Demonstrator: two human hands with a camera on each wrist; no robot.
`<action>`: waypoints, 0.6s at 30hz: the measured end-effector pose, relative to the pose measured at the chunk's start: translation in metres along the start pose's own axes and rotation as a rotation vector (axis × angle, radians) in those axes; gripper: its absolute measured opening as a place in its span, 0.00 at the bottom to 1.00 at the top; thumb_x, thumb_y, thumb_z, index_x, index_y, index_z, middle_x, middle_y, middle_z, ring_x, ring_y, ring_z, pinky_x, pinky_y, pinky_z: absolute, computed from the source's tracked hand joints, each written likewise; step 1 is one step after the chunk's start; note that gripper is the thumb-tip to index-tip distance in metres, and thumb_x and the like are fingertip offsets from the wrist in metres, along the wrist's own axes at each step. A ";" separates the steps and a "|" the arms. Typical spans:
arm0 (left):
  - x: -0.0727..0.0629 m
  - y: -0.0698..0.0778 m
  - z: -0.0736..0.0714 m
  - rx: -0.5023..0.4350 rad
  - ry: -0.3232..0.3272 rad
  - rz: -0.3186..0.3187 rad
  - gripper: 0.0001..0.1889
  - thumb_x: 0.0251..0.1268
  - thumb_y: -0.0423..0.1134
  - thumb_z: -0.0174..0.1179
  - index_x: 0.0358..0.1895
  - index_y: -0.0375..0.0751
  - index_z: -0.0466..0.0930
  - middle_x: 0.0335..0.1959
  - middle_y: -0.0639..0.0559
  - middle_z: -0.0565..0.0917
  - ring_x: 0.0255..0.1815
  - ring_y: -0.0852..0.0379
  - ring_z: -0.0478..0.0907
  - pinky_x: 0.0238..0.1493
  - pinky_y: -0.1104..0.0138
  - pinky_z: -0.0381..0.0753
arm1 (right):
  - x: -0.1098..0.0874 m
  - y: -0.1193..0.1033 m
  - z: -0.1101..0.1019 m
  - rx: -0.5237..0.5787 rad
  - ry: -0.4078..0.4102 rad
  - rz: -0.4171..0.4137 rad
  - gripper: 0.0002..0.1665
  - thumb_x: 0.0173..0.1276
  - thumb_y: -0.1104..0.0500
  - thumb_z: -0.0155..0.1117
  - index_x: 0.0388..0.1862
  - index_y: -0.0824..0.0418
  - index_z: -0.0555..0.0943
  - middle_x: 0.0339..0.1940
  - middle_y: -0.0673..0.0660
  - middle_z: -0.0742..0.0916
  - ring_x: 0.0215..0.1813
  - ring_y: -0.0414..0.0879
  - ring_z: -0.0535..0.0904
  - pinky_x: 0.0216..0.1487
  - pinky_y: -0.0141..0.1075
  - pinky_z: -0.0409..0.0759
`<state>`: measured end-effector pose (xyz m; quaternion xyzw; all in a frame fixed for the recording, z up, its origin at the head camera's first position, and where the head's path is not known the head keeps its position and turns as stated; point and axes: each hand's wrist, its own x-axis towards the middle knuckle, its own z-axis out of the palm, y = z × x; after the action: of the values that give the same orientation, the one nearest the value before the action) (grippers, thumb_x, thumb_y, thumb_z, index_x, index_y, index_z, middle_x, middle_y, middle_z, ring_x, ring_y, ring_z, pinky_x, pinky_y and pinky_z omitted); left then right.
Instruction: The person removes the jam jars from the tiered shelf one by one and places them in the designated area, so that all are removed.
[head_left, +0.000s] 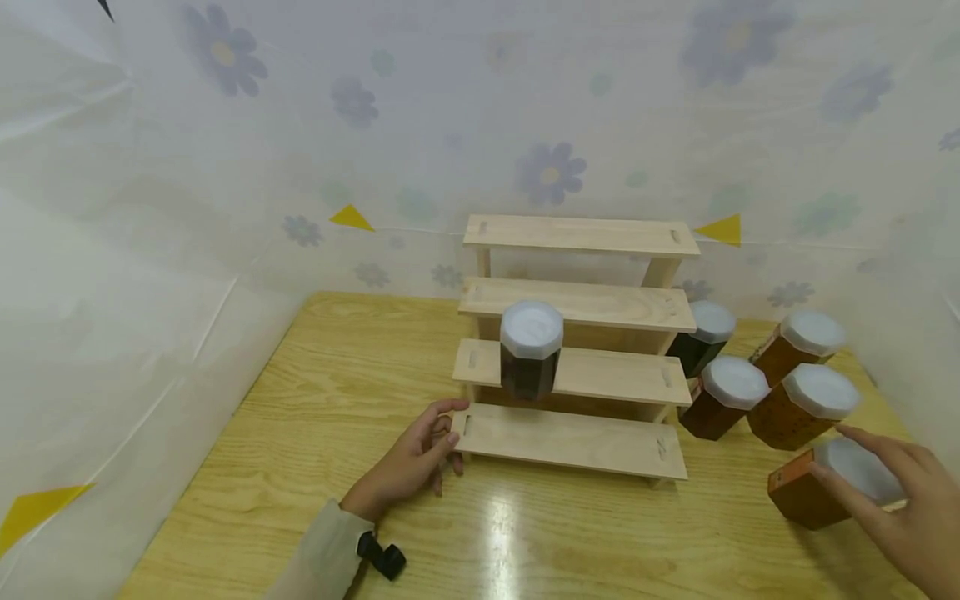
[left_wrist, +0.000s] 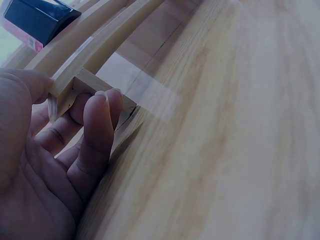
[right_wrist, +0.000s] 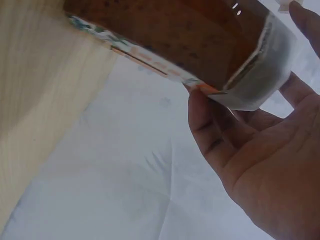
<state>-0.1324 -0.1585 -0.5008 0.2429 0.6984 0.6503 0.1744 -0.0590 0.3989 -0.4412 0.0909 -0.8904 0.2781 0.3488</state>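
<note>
My left hand (head_left: pixel 416 454) holds the left end of the lowest shelf of a stepped wooden rack (head_left: pixel 570 437). In the left wrist view, the fingers (left_wrist: pixel 97 125) curl at the shelf's end and underside. A dark jar with a white lid (head_left: pixel 531 354) stands upright toward the left of the rack. On the right, my right hand (head_left: pixel 911 500) reaches about the white lid of an orange-brown jar (head_left: pixel 806 496), thumb and fingers spread. In the right wrist view, the fingertips (right_wrist: pixel 200 102) are right at the lid's lower edge, and the thumb stands apart.
Several more white-lidded jars stand right of the rack: a dark one (head_left: pixel 697 346), a red-brown one (head_left: pixel 712 408), and amber ones (head_left: pixel 795 417) beside them. A flowered sheet (head_left: pixel 420 125) hangs behind the wooden table (head_left: pixel 337 358) and along its left side.
</note>
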 end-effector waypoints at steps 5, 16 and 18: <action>0.000 -0.002 0.000 -0.001 0.004 -0.003 0.24 0.87 0.37 0.45 0.80 0.47 0.57 0.39 0.31 0.74 0.35 0.37 0.82 0.14 0.55 0.83 | 0.017 -0.010 -0.005 -0.030 0.008 -0.035 0.32 0.56 0.60 0.83 0.55 0.77 0.82 0.48 0.59 0.88 0.55 0.44 0.78 0.65 0.15 0.54; 0.000 -0.002 -0.001 -0.006 -0.004 -0.003 0.24 0.87 0.37 0.45 0.80 0.47 0.57 0.39 0.31 0.73 0.36 0.37 0.83 0.14 0.55 0.83 | 0.042 -0.030 -0.006 -0.057 0.003 -0.109 0.52 0.64 0.27 0.68 0.61 0.73 0.81 0.50 0.83 0.81 0.48 0.81 0.74 0.74 0.24 0.56; 0.000 -0.002 -0.001 -0.006 -0.001 -0.004 0.24 0.87 0.37 0.45 0.80 0.47 0.57 0.39 0.31 0.73 0.36 0.38 0.83 0.14 0.55 0.83 | 0.048 -0.037 -0.003 -0.056 0.006 -0.132 0.57 0.63 0.21 0.62 0.62 0.73 0.81 0.51 0.82 0.81 0.51 0.81 0.73 0.74 0.25 0.57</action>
<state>-0.1327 -0.1592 -0.5028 0.2415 0.6967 0.6519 0.1769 -0.0798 0.3716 -0.3913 0.1390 -0.8889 0.2297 0.3713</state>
